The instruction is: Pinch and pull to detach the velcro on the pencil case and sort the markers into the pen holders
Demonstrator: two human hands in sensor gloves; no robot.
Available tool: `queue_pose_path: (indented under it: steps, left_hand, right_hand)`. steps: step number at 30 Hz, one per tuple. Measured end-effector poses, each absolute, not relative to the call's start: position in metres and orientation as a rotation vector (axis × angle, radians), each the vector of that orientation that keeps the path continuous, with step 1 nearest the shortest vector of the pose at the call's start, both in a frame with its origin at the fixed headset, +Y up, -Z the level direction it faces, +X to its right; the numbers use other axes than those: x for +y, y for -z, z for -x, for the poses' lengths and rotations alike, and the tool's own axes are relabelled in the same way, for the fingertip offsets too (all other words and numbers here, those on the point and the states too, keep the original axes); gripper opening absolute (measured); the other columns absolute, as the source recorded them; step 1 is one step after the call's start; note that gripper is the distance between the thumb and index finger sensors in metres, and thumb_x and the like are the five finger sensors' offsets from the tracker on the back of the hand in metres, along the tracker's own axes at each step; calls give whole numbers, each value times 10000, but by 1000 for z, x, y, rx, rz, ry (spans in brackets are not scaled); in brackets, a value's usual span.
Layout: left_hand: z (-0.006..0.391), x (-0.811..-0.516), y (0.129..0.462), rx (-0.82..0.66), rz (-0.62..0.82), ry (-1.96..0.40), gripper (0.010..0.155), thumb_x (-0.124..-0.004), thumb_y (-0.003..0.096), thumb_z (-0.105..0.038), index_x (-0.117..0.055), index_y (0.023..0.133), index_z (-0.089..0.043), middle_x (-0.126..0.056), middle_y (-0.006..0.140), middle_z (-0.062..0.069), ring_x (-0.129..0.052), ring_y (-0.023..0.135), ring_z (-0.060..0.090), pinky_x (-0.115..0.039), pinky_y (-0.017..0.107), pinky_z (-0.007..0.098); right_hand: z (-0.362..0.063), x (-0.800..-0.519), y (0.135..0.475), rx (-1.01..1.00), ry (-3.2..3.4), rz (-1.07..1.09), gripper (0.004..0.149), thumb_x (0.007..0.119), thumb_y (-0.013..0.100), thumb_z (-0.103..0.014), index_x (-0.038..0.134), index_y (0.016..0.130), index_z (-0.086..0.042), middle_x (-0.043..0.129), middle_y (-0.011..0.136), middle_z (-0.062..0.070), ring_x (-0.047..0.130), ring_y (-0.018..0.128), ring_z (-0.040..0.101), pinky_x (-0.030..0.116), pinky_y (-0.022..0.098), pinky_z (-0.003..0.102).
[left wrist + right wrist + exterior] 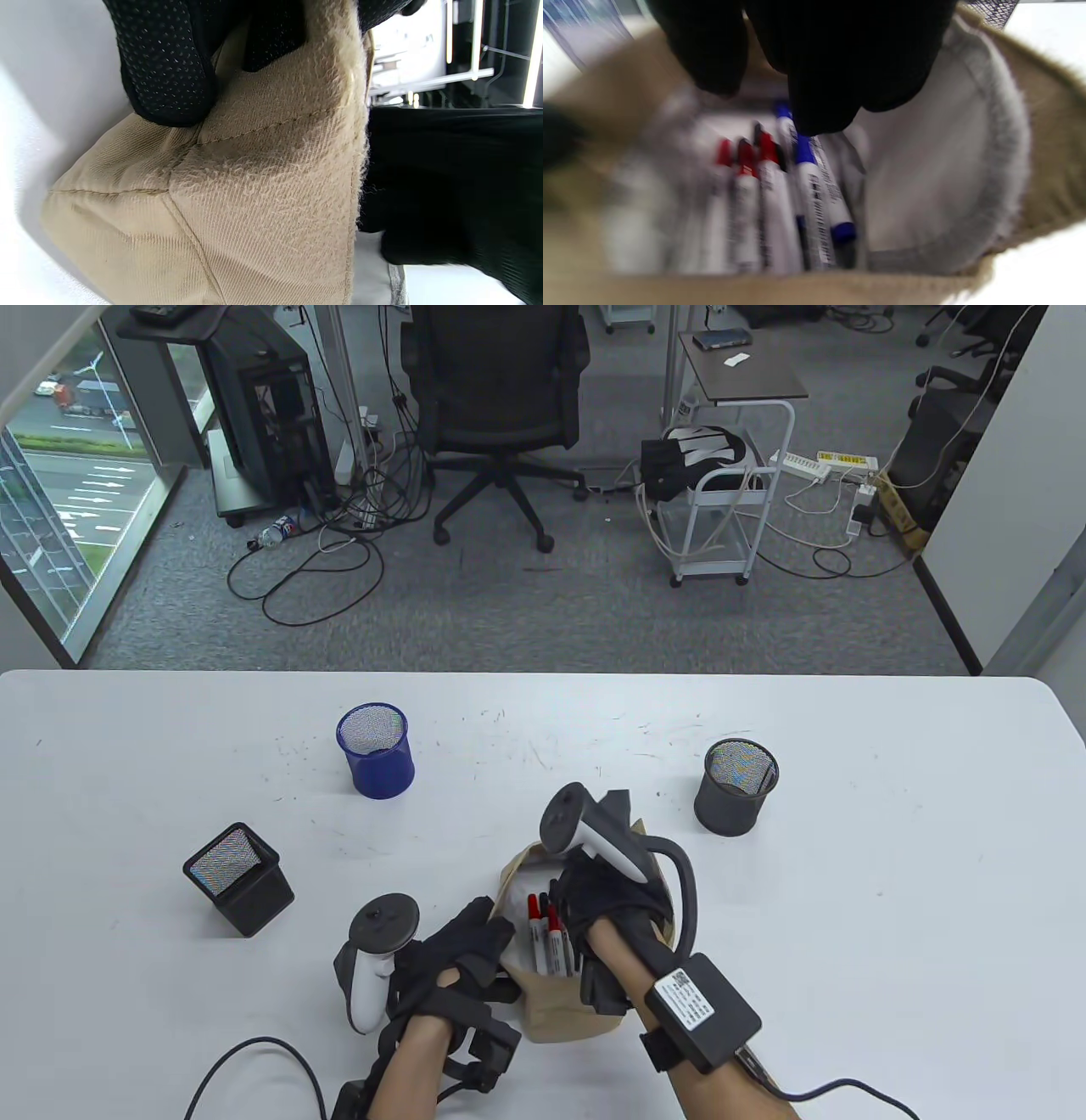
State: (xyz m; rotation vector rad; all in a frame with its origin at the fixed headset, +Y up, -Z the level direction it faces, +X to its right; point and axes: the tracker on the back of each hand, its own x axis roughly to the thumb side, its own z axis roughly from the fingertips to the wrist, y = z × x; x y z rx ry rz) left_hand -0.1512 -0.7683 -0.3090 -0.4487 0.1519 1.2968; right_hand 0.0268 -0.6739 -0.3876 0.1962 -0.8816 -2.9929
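Soft tan cloth of the opened pencil case (560, 1010), lying near the table's front edge, is pinched by the left hand (462, 959), while the right hand's (607, 899) curled fingers (814, 84) reach the light, slippery markers (780, 203) inside, probably best pinched mid-barrel, though no grip is seen.

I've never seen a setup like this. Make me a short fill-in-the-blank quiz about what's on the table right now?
1. The tan pencil case lies open, and inside it are markers with red and ____ caps.
2. The left hand pinches the case's ____ edge.
3. The round blue pen holder holds ____ markers so far.
4. The right hand reaches into the ____.

Missing words: blue; left; no; pencil case
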Motion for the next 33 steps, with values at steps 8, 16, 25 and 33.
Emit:
queue_pose_path:
  steps: [8, 16, 25, 33]
  left_hand:
    - [151, -770, 309, 153, 462, -1312, 720, -700, 581, -380, -456, 1161, -31, -619, 1114, 339, -859, 887, 482, -978, 419, 388]
    - [151, -771, 309, 158, 470, -1319, 717, -693, 583, -379, -452, 1163, -33, -619, 1116, 334, -856, 891, 479, -977, 422, 384]
    - [151, -771, 309, 153, 469, -1320, 720, -695, 584, -380, -449, 1164, -31, -615, 1117, 335, -853, 893, 481, -976, 423, 389]
    - [151, -772, 309, 153, 471, -1314, 717, -695, 583, -379, -452, 1163, -34, -618, 1118, 332, -854, 893, 479, -976, 425, 387]
  right_hand:
    - [-15, -729, 408, -858, 2753, -277, 576, 960, 402, -384, 856, 879, -78, 1044, 685, 139, 1077, 319, 209, 891, 245, 357]
    - [-31, -674, 398, -713, 3112, -114, 497, 975, 409, -349, 881, 841, -120, 1036, 687, 113, 1072, 350, 205, 891, 274, 354]
    - [-130, -542, 370, 412, 3615, -271, 459, 961, 431, -300, 863, 856, -157, 1010, 759, 100, 1072, 446, 237, 885, 330, 383]
    - [-188, -577, 434, 519, 3220, -635, 448, 947, 429, -251, 858, 862, -171, 996, 798, 110, 1070, 492, 255, 882, 359, 406]
